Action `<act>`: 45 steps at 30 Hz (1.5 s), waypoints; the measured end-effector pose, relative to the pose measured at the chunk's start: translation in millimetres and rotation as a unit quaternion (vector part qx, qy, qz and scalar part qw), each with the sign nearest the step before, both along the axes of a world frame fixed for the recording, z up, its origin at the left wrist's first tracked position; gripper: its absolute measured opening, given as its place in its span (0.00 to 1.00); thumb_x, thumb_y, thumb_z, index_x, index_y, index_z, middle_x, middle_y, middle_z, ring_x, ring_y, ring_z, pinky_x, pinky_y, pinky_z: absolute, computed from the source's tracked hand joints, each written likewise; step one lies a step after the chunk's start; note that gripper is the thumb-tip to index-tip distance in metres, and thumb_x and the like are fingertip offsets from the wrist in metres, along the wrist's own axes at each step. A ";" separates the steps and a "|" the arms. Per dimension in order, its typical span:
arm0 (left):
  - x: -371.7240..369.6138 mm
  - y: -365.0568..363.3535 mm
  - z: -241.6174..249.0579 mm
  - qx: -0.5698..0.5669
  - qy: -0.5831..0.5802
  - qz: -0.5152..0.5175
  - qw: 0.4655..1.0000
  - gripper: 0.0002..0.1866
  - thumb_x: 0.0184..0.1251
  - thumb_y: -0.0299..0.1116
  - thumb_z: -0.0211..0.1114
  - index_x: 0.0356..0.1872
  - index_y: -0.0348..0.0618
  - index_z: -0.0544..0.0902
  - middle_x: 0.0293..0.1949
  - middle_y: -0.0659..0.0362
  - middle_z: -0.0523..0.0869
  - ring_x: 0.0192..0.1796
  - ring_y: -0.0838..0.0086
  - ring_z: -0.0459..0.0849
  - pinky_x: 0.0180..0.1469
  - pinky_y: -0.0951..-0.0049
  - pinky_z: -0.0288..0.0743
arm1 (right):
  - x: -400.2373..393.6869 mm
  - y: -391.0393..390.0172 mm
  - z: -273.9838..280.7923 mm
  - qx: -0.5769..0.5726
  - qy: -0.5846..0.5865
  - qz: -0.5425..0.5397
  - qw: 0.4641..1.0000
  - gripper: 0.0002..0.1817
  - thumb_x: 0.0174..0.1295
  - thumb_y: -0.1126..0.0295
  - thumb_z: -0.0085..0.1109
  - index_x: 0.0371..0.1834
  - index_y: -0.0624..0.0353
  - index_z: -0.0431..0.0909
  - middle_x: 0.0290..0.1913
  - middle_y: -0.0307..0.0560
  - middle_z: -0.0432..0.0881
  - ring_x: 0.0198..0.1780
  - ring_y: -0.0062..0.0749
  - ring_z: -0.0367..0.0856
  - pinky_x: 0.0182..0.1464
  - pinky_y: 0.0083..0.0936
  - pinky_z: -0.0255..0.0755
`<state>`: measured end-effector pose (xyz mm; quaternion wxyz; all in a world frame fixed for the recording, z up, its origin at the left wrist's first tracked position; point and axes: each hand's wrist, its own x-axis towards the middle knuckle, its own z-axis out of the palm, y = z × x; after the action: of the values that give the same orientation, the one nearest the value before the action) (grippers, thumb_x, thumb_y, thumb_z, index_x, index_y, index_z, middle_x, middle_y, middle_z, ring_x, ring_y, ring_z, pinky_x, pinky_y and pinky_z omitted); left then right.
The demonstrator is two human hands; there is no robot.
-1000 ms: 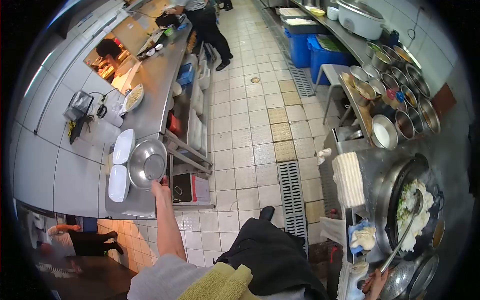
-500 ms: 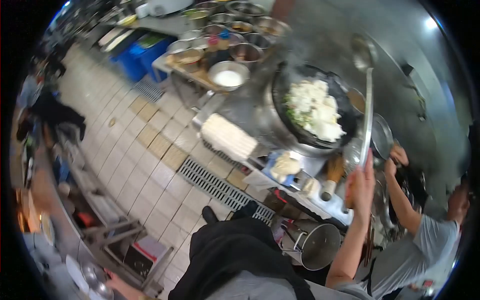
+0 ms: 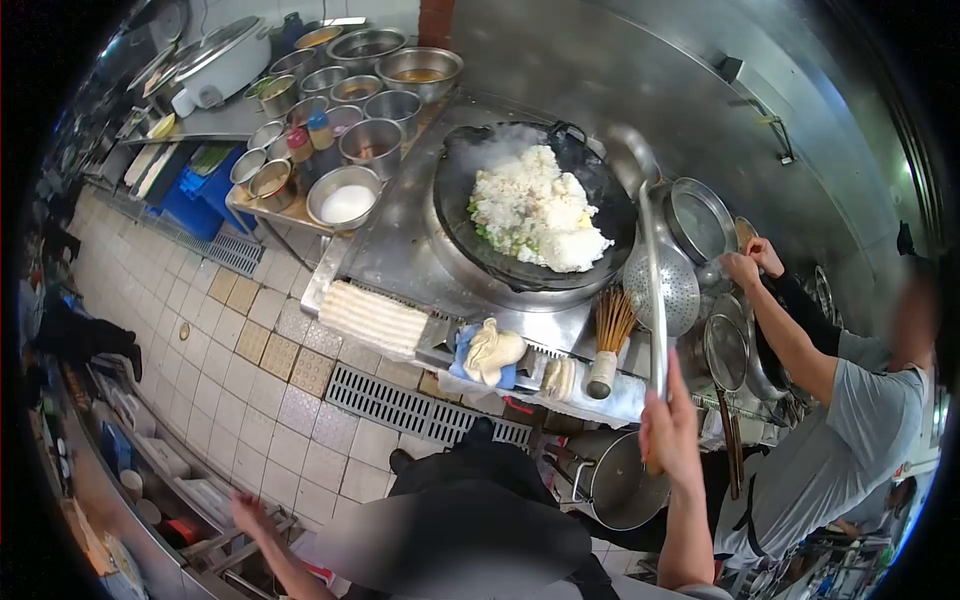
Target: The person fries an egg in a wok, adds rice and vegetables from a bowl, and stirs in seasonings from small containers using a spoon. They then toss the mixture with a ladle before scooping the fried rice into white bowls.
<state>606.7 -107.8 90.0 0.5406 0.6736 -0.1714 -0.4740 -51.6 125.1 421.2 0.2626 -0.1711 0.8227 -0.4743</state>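
My right hand (image 3: 670, 430) grips the handle of a long metal ladle (image 3: 656, 290), its bowl end raised beside the wok's right rim. A black wok (image 3: 625, 215) sits on the stove and holds white rice (image 3: 540, 205) with green bits along its left side; steam rises from it. My left hand (image 3: 257, 517) hangs low at the left, beside the side counter, with nothing visible in it and its fingers loosely apart. Below the ladle, a perforated metal strainer (image 3: 664, 293) and a bamboo wok brush (image 3: 610, 335) rest near the stove's front.
Metal bowls and a bowl of white powder (image 3: 346, 204) stand left of the stove. A folded striped towel (image 3: 372, 318) and a cloth (image 3: 493, 352) lie on its front edge. A large pot (image 3: 625, 485) stands below. At right, a co-worker (image 3: 840, 440) reaches toward a sieve (image 3: 700, 220).
My view has swung, so the wok appears further left. The ladle stays in my right hand. My left hand has come away from the metal bowls at the lower left.
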 end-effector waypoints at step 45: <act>-646.7 -82.7 127.1 0.185 0.222 -0.597 0.748 0.27 0.71 0.62 0.47 0.48 0.47 0.75 0.33 0.59 0.83 0.32 0.66 0.84 0.27 0.63 0.76 | -80.5 -57.4 -17.1 -0.123 -0.147 -0.032 0.981 0.34 0.68 0.72 0.50 0.76 0.49 0.50 0.18 0.36 0.69 0.11 0.18 0.63 0.12 0.19 0.60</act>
<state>-40.1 -190.4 217.1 0.0349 0.3965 -0.3228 -0.8587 -132.1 67.7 404.1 0.3422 -0.1046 0.7158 -0.5997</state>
